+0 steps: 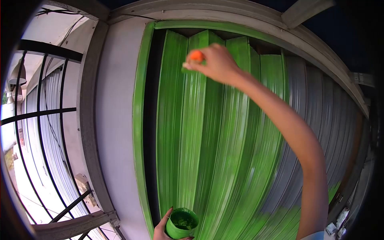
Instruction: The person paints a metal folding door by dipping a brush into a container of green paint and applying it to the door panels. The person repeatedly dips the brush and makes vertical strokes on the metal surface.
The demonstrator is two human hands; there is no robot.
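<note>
My left hand (162,226) is closed around a small tub of green paint (181,232) at the bottom of the view. Green paint shows inside the tub, and its outside is green too. High up, my right hand (216,61) is closed on a paintbrush (196,55) with an orange handle end; its bristles are mostly hidden and slightly blurred, with a bit of green below the fingers. Behind that hand stands a folding corrugated metal door (212,120), glossy green on its left and middle panels. Its right panels (298,92) are grey, with patchy green lower down.
A green frame (141,100) borders the door on the left and top. Left of it are a pale wall (116,100), a grey post (89,92) and black metal bars (40,88). Beams (256,10) cross overhead. Small items (340,220) sit at the lower right.
</note>
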